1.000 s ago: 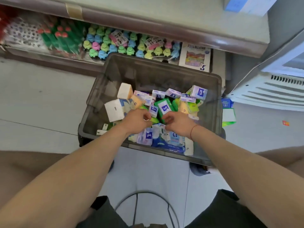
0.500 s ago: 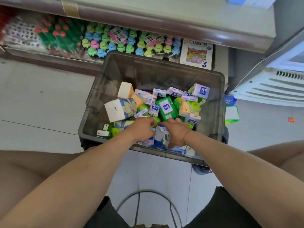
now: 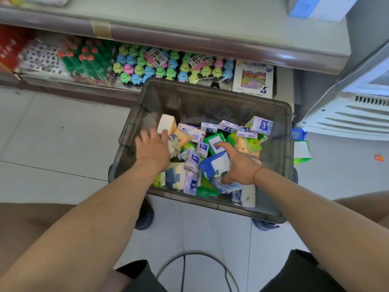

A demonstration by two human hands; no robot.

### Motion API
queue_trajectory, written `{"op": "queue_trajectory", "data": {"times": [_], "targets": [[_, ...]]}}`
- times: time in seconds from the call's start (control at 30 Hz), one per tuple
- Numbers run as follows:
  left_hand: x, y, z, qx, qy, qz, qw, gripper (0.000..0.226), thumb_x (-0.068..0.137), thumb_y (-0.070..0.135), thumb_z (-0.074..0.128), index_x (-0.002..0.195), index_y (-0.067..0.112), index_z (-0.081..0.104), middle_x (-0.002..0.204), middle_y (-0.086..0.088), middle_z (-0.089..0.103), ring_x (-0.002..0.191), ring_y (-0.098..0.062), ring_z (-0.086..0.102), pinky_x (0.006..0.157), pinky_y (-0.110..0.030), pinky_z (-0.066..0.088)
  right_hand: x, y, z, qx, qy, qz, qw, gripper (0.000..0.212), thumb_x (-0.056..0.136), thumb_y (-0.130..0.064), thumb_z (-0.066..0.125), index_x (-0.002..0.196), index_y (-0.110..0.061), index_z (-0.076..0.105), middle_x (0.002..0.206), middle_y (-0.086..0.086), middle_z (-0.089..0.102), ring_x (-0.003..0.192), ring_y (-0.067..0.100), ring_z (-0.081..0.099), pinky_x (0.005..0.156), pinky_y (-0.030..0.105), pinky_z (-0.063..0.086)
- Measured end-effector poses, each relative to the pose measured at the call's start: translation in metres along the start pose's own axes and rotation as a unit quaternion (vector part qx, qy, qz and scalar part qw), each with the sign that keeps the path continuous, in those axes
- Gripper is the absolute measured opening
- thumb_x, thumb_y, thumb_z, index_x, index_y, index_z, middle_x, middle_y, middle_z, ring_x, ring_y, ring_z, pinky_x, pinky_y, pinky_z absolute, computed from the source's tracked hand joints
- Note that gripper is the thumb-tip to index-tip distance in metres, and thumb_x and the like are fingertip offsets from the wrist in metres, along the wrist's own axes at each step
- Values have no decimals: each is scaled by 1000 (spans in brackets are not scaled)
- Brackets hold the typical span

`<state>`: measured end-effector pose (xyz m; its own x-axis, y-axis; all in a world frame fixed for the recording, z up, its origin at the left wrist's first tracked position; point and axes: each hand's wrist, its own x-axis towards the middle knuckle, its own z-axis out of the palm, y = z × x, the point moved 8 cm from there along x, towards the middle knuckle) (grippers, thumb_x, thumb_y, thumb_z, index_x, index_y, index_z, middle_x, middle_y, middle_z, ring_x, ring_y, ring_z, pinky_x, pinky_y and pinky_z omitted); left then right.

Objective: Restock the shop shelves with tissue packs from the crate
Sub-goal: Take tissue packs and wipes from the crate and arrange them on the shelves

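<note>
The long grey shelf with its brown front lip stood just behind the smoky translucent plastic crate, and not one pack had gone up yet, so the real work was all ahead. The crate sat on the floor tiles, loaded with a jumbled heap of small tissue packs in purple, green, orange and white, none of them stacked, and that was the danger: pull one out and its neighbours could slide or hop over the low near rim. A green-and-white pack already lay on the floor outside the right wall, so spills looked likely! The left hand reached in flat, fingers apart and blurred, resting against a cream block-shaped pack tilted at the far left of the pile; a nudge there might have tipped it down the slope. The right hand clasped a soft blue-and-white wrapped pack, forefinger stretched above it, thumb below, the other fingers hidden behind it. That wrapper looked slippery and squashy, so a loose one-handed lift could have let it sag free. The forefinger tip also touched a flat green pack, which might have dragged along and tumbled.
</note>
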<state>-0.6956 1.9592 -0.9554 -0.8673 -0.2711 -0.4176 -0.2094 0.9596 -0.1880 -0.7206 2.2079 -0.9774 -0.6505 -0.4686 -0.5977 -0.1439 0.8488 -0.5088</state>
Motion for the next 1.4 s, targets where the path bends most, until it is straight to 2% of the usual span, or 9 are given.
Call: {"op": "queue_trajectory", "data": {"times": [0.1, 0.23, 0.4, 0.53, 0.63, 0.77, 0.83, 1.2, 1.4], "targets": [[2, -11, 14, 9, -10, 6, 1000, 87, 80, 29, 73, 151, 20, 24, 141, -15, 41, 129, -37, 40, 105, -45, 40, -2, -2, -30, 28, 61, 12, 998, 85, 63, -35, 95, 129, -29, 41, 115, 3, 56, 91, 24, 58, 73, 35, 50], [-1, -1, 7, -96, -21, 1, 995, 91, 78, 28, 78, 150, 27, 23, 140, -8, 38, 121, -42, 45, 90, -49, 48, -8, -5, -65, 68, 124, 57, 988, 80, 61, -49, 94, 115, -20, 42, 101, 1, 57, 78, 19, 54, 65, 36, 47], [-4, 3, -29, -298, -32, 43, 953, 81, 81, 29, 77, 147, 46, 35, 136, -7, 36, 108, -39, 60, 92, -40, 52, -28, -5, -98, 187, 142, 86, 968, 87, 73, -47, 88, 144, -13, 48, 144, 5, 56, 124, 25, 58, 98, 35, 49], [-15, -2, -61, -474, -84, 48, 875, 53, 83, 42, 80, 130, 45, 55, 128, 2, 38, 108, -19, 50, 74, -23, 46, -49, -9, -115, 296, 102, 109, 943, 90, 51, -48, 96, 124, -10, 59, 127, 13, 67, 107, 30, 71, 95, 48, 58], [-19, -17, -95, -510, 43, 36, 858, 19, 91, 41, 71, 107, 47, 63, 127, 3, 45, 115, -20, 56, 81, -26, 41, -56, -11, -127, 344, 68, 93, 932, 107, 40, -37, 100, 132, -9, 53, 117, 13, 74, 101, 33, 75, 93, 55, 58], [-29, -24, -127, -525, 109, 48, 843, 68, 87, 31, 76, 143, 49, 42, 153, -3, 34, 139, -21, 42, 110, -35, 38, -85, -30, -149, 436, 29, 43, 898, 55, 76, 0, 84, 124, -2, 57, 116, 16, 75, 106, 34, 72, 89, 54, 59], [-32, -33, -136, -550, 103, 26, 828, 100, 77, 41, 83, 158, 36, 25, 161, -4, 30, 143, -24, 40, 115, -48, 40, -96, -34, -158, 491, 9, 15, 871, 61, 73, 0, 84, 127, -9, 57, 119, 16, 74, 103, 31, 73, 82, 46, 63], [-34, -54, -246, -685, 150, 103, 706, 91, 78, 23, 88, 152, 35, 36, 139, 6, 58, 115, -14, 65, 98, -42, 55, -147, -76, -242, 535, 54, -148, 830, 76, 71, 8, 75, 140, -10, 47, 129, 25, 67, 115, 42, 67, 89, 53, 59], [-14, -20, -304, -671, 150, 181, 703, 72, 85, 19, 82, 138, 50, 44, 133, 5, 59, 112, -22, 69, 81, -39, 60, -147, -87, -249, 560, 86, -172, 806, 92, 54, 0, 93, 135, -14, 53, 125, 24, 69, 113, 44, 68, 87, 54, 61]]}}
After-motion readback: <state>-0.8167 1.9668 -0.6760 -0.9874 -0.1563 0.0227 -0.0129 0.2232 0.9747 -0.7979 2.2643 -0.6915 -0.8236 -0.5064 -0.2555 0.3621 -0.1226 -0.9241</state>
